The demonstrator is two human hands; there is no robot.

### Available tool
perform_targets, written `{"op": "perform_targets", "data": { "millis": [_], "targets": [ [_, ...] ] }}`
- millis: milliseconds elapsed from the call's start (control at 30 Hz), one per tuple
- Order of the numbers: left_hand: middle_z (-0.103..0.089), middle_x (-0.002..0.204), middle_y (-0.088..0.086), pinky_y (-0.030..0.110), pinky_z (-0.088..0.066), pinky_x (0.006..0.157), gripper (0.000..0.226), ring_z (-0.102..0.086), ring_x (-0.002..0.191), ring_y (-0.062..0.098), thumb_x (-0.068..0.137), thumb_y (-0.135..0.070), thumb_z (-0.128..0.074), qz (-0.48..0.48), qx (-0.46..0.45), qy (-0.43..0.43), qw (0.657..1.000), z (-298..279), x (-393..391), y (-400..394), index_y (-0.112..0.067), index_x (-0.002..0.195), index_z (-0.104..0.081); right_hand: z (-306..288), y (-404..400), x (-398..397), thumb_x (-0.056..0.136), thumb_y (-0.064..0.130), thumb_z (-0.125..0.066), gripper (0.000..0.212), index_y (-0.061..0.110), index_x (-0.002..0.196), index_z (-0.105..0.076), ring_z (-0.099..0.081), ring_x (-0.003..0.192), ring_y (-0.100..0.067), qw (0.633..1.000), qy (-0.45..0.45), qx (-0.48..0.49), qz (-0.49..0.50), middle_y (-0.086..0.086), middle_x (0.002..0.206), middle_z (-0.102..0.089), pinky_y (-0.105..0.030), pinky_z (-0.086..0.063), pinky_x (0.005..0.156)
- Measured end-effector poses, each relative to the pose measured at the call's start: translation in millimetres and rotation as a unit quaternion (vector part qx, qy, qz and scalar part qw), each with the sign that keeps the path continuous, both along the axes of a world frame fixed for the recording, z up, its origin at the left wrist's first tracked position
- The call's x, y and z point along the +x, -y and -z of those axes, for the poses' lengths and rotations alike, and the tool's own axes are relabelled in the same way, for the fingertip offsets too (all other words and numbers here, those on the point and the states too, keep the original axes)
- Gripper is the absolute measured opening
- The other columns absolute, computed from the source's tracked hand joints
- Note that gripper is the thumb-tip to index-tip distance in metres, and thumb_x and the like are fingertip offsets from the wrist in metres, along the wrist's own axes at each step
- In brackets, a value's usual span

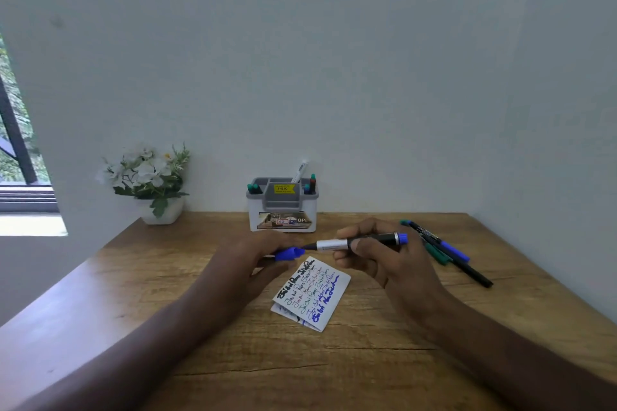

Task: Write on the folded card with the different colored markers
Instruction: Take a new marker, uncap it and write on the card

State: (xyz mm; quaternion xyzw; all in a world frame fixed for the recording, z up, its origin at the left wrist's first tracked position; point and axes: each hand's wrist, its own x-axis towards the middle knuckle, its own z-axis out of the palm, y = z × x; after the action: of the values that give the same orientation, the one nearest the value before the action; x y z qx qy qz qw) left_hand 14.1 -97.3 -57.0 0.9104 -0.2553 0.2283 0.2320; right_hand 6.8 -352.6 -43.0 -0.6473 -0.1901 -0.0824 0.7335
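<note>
Right hand (374, 252) fingers clamped on the blue marker (360, 242), left hand (263, 252) pinching its cap (289, 253) just above the folded card (312, 292) on the surface — a misaligned tip could ink the fingers.

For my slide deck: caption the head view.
Right hand holds blue marker, left hand its cap, above the written folded card.
</note>
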Motion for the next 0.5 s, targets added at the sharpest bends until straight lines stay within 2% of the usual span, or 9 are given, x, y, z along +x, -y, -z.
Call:
{"op": "perform_targets", "data": {
  "millis": [133,267,367,500],
  "targets": [
    [-0.07,0.11,-0.026,0.003,-0.042,0.078,0.033,-0.058,0.093,-0.019,0.097,-0.024,-0.076,-0.003,-0.004,0.003,1.0,4.3,1.9,0.3,-0.036,0.128,-0.073,2.6,-0.1,-1.2,0.097,-0.008,-0.058,0.026,0.006,0.096,-0.081,-0.078,0.083,-0.034,1.0,0.003,-0.023,-0.002,-0.021,0.091,-0.08,-0.04,-0.063,0.082],
    [-0.078,0.105,-0.02,-0.001,-0.042,0.077,0.033,-0.056,0.09,-0.027,0.092,-0.024,-0.081,0.021,-0.01,0.036,0.999,3.6,0.8,-0.9,-0.033,0.123,-0.078,3.0,-0.2,-3.1,0.096,-0.003,-0.065,0.018,0.006,0.1,-0.081,-0.079,0.082,-0.029,0.998,0.019,-0.061,0.013,-0.017,0.089,-0.081,-0.032,-0.065,0.078],
    [-0.077,0.097,-0.019,0.001,-0.041,0.068,0.028,-0.057,0.082,-0.023,0.092,-0.025,-0.082,0.041,0.01,0.052,0.998,2.0,-0.6,0.1,-0.033,0.118,-0.078,3.4,-0.9,-3.6,0.092,0.01,-0.075,0.015,0.013,0.105,-0.081,-0.08,0.083,-0.023,0.991,0.047,-0.121,0.038,-0.007,0.088,-0.083,-0.032,-0.065,0.079],
    [-0.076,0.097,-0.018,0.001,-0.042,0.072,0.02,-0.059,0.083,-0.017,0.095,-0.025,-0.077,0.067,0.009,0.059,0.996,1.3,-2.5,5.7,-0.028,0.115,-0.078,6.6,-5.6,-3.5,0.089,0.018,-0.077,0.018,0.018,0.107,-0.08,-0.081,0.083,-0.02,0.989,0.028,-0.131,0.056,-0.004,0.089,-0.083,-0.037,-0.066,0.08]
  ]
}}
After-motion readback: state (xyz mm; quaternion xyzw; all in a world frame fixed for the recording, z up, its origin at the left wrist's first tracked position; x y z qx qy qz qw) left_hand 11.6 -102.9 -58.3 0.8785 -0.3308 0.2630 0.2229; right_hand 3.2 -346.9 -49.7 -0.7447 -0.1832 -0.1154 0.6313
